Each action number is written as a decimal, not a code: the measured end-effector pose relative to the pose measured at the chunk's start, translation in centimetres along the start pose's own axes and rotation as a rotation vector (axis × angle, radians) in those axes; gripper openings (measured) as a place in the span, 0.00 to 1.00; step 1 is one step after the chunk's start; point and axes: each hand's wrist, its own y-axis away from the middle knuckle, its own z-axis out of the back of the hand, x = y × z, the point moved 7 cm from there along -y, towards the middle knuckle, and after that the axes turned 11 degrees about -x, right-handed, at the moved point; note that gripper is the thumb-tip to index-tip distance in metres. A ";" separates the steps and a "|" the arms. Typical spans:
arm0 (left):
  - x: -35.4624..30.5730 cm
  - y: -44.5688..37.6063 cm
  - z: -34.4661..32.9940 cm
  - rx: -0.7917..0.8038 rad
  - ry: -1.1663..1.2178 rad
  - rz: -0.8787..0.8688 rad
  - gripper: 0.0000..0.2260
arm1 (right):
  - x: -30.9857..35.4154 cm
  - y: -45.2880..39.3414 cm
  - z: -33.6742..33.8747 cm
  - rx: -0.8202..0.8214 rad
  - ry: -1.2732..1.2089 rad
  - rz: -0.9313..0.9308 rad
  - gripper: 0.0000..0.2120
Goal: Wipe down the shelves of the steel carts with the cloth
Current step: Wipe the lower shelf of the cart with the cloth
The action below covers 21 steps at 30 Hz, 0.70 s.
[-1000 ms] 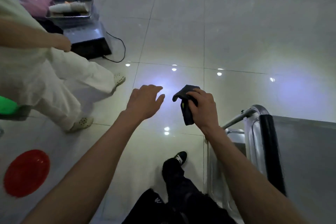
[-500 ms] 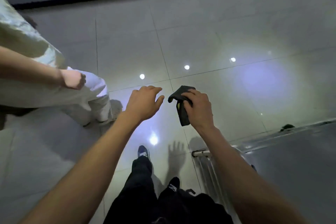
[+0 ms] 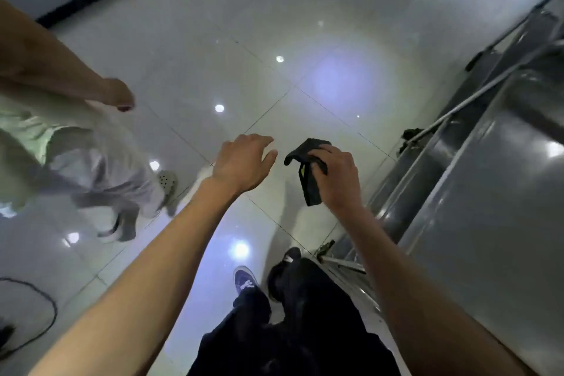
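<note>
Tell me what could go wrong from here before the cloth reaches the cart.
1. The right hand pinches the dark cloth only at its top, most of it dangling over the floor, so it could slip free.
2. Another person stands close on the left, and the open left hand could bump them.
3. A black cable lies on the floor at lower left, a possible trip hazard. The steel cart is untouched.

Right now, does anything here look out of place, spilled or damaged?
Nothing spilled or damaged shows. The right hand grips the dark cloth in the air, off the steel cart; the left hand holds nothing. A black cable loops across the floor at lower left, a possible trip hazard.
</note>
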 end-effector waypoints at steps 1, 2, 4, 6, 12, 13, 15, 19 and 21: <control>-0.8 -1.8 -0.5 0.016 -0.016 -0.049 0.21 | -1.2 -0.8 0.3 -0.025 0.012 -0.046 0.15; -1.6 -3.6 -1.2 0.031 -0.027 -0.091 0.21 | -2.4 -1.6 0.4 -0.047 0.018 -0.089 0.15; -3.4 -7.3 -2.3 0.063 -0.032 -0.160 0.21 | -5.1 -3.2 0.8 -0.086 0.018 -0.168 0.15; -5.3 -11.3 -3.3 0.088 -0.040 -0.212 0.21 | -7.6 -5.4 1.2 -0.133 0.016 -0.223 0.15; -12.4 -21.1 -5.1 0.179 -0.109 -0.396 0.22 | -13.6 -12.2 4.0 -0.246 0.004 -0.383 0.15; -13.5 -22.4 -5.2 0.184 -0.117 -0.425 0.22 | -14.3 -13.2 4.8 -0.259 0.019 -0.397 0.15; -15.7 -24.8 -5.3 0.197 -0.109 -0.469 0.21 | -15.6 -14.7 6.2 -0.281 0.047 -0.437 0.15; -20.0 -29.3 -5.9 0.225 -0.097 -0.595 0.21 | -18.3 -16.8 8.4 -0.366 0.032 -0.540 0.15; -21.8 -31.6 -6.4 0.245 -0.072 -0.640 0.21 | -19.7 -17.7 8.7 -0.396 0.037 -0.595 0.14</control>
